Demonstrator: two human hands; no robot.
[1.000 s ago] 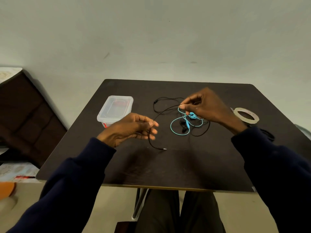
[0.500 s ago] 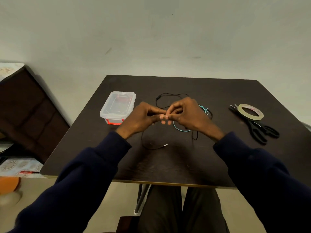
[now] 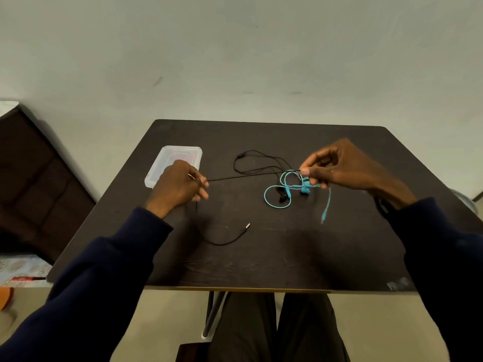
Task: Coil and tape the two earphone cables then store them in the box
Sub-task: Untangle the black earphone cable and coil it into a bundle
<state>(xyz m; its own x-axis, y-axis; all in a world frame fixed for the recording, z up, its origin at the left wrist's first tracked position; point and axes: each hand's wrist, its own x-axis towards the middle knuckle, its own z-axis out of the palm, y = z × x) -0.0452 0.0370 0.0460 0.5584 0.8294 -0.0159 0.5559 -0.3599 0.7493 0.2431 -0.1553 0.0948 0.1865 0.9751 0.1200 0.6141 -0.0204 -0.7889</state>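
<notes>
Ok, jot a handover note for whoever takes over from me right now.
Left hand and right hand each pinch the black cable, stretched taut between them above the table.
Teal cable lies tangled by the right hand; whether that hand holds it too is unclear.
Box sits closed beyond the left hand. Tape not in view.
Done: nothing coiled.
Left: coil and tape both, box them.

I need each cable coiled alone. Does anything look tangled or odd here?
Yes: the black cable, pulled taut between left hand and right hand, crosses loops of the blue cable, so the two look tangled.
</notes>
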